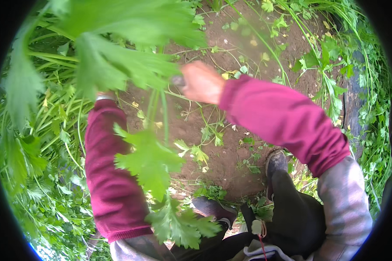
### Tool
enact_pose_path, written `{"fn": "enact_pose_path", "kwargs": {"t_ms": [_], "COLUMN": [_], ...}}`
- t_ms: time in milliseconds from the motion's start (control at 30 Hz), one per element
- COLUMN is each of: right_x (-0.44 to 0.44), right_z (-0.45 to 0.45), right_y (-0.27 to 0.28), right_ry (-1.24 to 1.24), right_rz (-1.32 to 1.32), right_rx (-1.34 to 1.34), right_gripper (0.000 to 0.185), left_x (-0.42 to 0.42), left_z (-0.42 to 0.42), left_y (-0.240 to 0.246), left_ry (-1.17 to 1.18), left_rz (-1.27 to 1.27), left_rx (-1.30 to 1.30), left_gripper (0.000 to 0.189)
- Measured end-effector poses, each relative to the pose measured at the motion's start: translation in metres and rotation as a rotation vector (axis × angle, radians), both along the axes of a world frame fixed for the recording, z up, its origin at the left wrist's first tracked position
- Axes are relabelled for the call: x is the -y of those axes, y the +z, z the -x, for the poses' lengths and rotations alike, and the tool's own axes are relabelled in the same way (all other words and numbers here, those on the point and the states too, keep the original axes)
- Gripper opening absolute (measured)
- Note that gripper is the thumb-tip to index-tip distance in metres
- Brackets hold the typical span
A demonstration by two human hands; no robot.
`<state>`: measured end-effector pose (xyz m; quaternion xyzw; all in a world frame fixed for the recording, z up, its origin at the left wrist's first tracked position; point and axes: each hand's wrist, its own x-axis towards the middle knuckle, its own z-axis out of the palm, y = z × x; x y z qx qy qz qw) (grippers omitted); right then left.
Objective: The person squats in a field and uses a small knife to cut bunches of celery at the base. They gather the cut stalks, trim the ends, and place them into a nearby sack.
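Observation:
My right hand (201, 82) is closed over the bare soil, with the blurred end of a dark handle-like object (178, 80) poking out of the fist. What the rest of that object is stays hidden. Large blurred celery leaves (117, 62) hang close to the camera and cover my left hand; only its wrist (105, 95) shows, at the edge of a maroon sleeve. Several thin green celery stalks (165, 114) drop from those leaves, ending in more leaves (150, 160) between my forearms. Whether my left hand grips any of them is hidden.
Dense celery plants (58, 130) line the left side. Brown soil (222, 156) with scattered leaf scraps lies between my arms. My shoes (276, 163) stand on it. At right, a dark strip (354, 104) runs beside more green plants (375, 137).

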<state>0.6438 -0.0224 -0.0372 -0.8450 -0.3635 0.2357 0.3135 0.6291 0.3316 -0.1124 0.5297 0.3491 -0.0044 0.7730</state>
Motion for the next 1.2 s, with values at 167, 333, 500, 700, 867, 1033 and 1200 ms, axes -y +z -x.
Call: {"fn": "enact_pose_path", "kwargs": {"t_ms": [167, 333, 500, 700, 867, 1033, 1200], "right_x": [-0.033, 0.032, 0.052, 0.003, -0.008, -0.011, -0.016], "right_z": [0.011, 0.023, 0.033, 0.039, 0.033, 0.043, 0.054], "right_y": [-0.046, -0.043, -0.032, -0.004, 0.003, 0.000, 0.006], "right_ry": [-0.085, -0.304, -0.167, -0.009, -0.015, -0.086, -0.080], "right_rz": [0.018, -0.484, -0.354, -0.128, -0.227, -0.155, -0.044], "right_rx": [-0.286, -0.808, -0.489, -0.214, -0.224, -0.301, -0.344], "right_gripper": [0.034, 0.034, 0.006, 0.008, 0.011, 0.015, 0.011], "left_x": [0.049, 0.099, 0.120, 0.057, 0.045, 0.044, 0.033], "left_z": [0.005, 0.053, 0.151, 0.166, 0.157, 0.125, 0.102], "left_y": [0.021, 0.068, 0.082, 0.071, 0.066, 0.066, 0.058], "left_ry": [0.225, 0.194, 0.204, 0.371, 0.250, 0.299, 0.282], "left_rz": [-0.236, -0.260, -0.408, -0.462, -0.221, -0.182, -0.140], "left_rx": [0.206, 0.011, -0.026, -0.238, -0.095, -0.018, 0.007], "left_gripper": [0.076, 0.081, 0.070, 0.073, 0.063, 0.046, 0.041]}}
